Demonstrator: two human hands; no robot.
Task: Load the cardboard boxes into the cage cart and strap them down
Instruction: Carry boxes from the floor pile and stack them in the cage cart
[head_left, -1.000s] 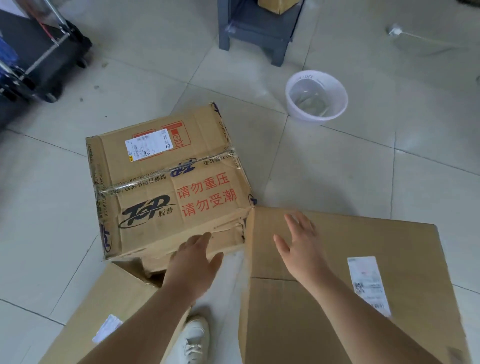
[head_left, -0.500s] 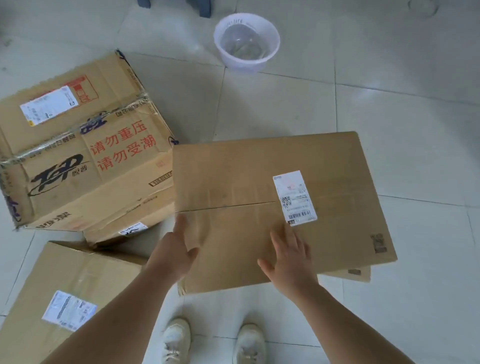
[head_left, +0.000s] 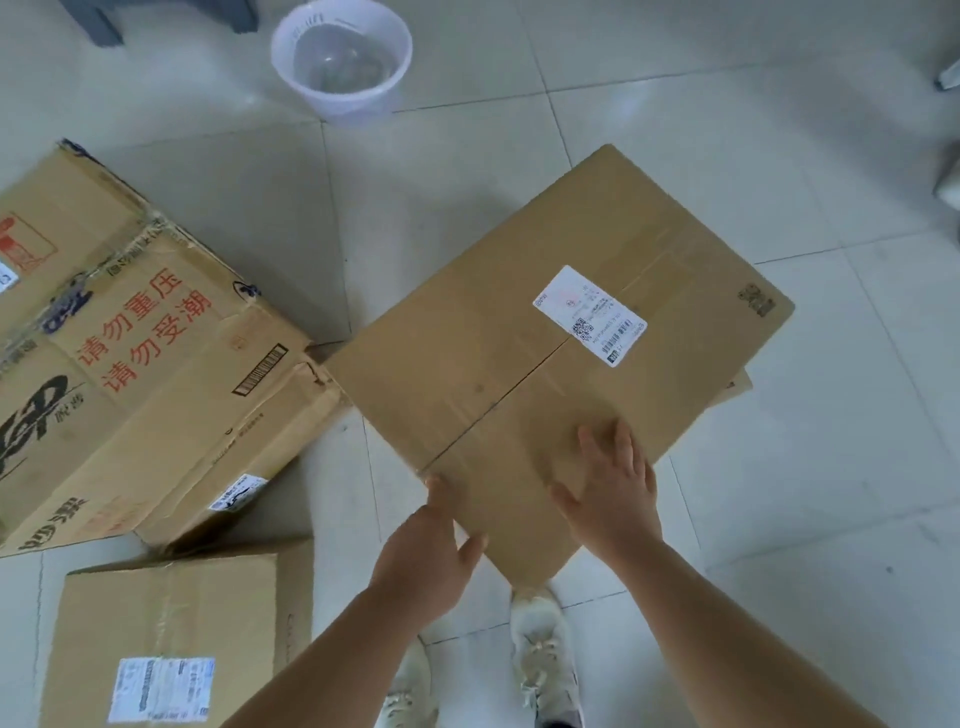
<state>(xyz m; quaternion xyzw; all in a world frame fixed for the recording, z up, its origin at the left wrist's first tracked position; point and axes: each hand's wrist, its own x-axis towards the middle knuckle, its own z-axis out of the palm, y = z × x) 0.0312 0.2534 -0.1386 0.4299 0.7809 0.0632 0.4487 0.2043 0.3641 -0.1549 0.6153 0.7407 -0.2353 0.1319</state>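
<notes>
- The plain cardboard box (head_left: 519, 364) sits in the middle of the view over the tiled floor (head_left: 779, 519). It is turned so that one corner points toward the person, and its flaps are closed along a centre seam.
- A white shipping label (head_left: 589, 314) is stuck on top of this box, across the seam and toward its far side.
- The right hand (head_left: 613, 493) lies flat on the box top near the near corner, with fingers spread and straight, curled round nothing.
- The left hand (head_left: 428, 545) is against the box's near-left edge. Its fingers run straight along the side and the thumb is splayed toward the top, so it presses rather than clasps.
- The person's pale shoes (head_left: 543, 644) stand just below the box's near corner.
- A printed box (head_left: 156, 364) with red characters and torn tape lies just left of the plain box, its corner almost touching it.
- Another labelled box (head_left: 171, 613) lies to the near left of the plain box, beyond the left forearm.
- A white bucket (head_left: 340, 57) stands on the floor well beyond the plain box, on its far-left side.
</notes>
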